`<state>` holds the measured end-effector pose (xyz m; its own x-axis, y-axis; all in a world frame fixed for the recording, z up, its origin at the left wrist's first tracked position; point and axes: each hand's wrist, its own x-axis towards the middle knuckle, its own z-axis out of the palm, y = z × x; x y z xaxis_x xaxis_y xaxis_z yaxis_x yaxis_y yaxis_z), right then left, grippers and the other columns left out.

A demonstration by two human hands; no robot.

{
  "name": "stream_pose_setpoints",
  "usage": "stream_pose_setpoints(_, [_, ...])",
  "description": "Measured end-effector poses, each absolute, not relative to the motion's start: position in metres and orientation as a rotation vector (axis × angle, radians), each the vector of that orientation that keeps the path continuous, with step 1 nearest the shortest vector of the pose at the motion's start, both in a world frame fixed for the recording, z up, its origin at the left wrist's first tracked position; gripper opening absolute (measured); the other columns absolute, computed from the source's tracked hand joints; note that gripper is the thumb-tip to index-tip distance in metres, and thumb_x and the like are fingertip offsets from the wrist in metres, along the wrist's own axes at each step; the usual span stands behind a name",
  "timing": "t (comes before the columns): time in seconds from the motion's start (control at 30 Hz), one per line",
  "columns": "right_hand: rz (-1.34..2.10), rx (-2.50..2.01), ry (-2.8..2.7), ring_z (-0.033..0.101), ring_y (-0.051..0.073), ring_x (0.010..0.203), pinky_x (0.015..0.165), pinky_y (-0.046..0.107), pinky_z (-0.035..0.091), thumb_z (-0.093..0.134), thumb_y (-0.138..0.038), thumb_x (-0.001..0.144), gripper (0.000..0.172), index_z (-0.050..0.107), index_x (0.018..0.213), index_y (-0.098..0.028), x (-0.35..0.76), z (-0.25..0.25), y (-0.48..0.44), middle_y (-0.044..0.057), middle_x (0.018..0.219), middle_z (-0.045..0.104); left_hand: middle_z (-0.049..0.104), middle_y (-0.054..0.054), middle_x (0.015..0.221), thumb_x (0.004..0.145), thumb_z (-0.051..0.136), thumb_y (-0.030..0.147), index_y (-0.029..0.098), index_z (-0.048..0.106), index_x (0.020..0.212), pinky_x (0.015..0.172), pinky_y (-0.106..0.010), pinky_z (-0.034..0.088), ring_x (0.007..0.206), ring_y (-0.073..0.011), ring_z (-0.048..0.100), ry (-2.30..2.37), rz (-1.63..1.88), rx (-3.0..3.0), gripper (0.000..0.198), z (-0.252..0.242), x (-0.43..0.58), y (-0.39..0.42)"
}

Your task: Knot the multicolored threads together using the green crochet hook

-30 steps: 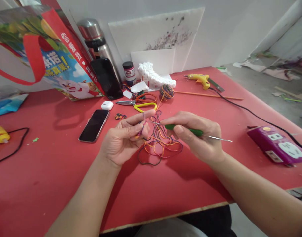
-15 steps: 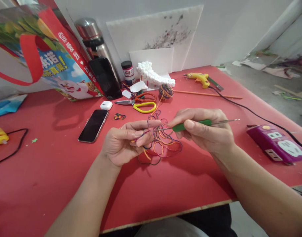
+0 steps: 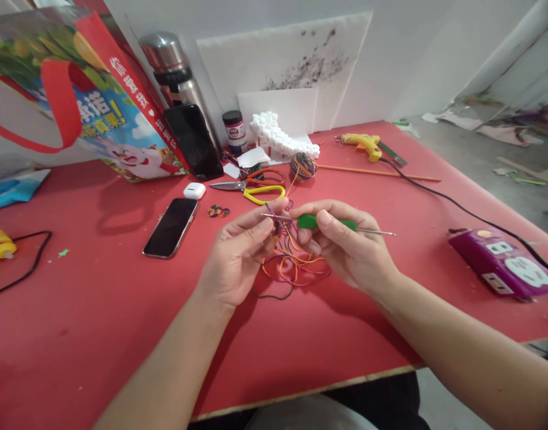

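Observation:
My right hand is closed round the green handle of a double-ended crochet hook, whose thin metal shafts stick out on both sides. The left tip reaches over to my left hand, which pinches multicoloured yarn between thumb and fingers. Loose purple, orange and dark strands hang below both hands and lie on the table in loops. Fingers hide the stitches at the hook's tip. One strand leads back toward a yarn ball. A small knotted multicoloured piece lies left of my hands.
Scissors, a phone and a white earbud case lie on the red table. A yellow glue gun rests at back right, its cord running to a purple power box. A printed bag stands at left.
My right hand has come left and the hook's tip has passed farther across my left fingers. My left hand has shifted slightly right and turned, still pinching the yarn.

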<state>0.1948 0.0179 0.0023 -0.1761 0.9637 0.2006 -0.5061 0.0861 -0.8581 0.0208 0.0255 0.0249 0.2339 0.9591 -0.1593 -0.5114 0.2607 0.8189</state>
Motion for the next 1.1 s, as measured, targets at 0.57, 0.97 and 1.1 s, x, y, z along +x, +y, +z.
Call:
stream_pose_setpoints(0.57, [0.704, -0.857, -1.529, 0.068, 0.013, 0.075, 0.071, 0.027, 0.057, 0.061, -0.019, 0.105, 0.018, 0.076, 0.115, -0.019, 0.185, -0.002, 0.006, 0.004, 0.091, 0.075, 0.071, 0.003, 0.068, 0.067, 0.092, 0.01, 0.021, 0.087, 0.091, 0.062, -0.011, 0.051, 0.064, -0.0046, 0.063, 0.933, 1.4, 0.7, 0.026, 0.019, 0.037, 0.02])
stream_pose_setpoints(0.97, [0.721, -0.665, -1.651, 0.066, 0.017, 0.078, 0.073, 0.033, 0.057, 0.062, -0.021, 0.105, 0.022, 0.076, 0.122, -0.022, 0.196, 0.001, 0.012, 0.006, 0.093, 0.073, 0.08, -0.003, 0.072, 0.071, 0.084, -0.001, 0.012, 0.087, 0.098, 0.058, -0.007, 0.055, 0.066, -0.0085, 0.075, 0.774, 1.043, 0.616, 0.03, 0.035, 0.004, 0.033])
stream_pose_setpoints(1.1, [0.786, -0.657, -1.622, 0.066, 0.016, 0.075, 0.072, 0.031, 0.056, 0.064, -0.021, 0.103, 0.02, 0.079, 0.118, -0.022, 0.2, 0.008, 0.013, 0.006, 0.092, 0.075, 0.079, -0.004, 0.071, 0.073, 0.08, -0.002, 0.011, 0.086, 0.102, 0.057, -0.007, 0.055, 0.064, -0.008, 0.074, 0.762, 1.005, 0.631, 0.032, 0.036, -0.004, 0.036])
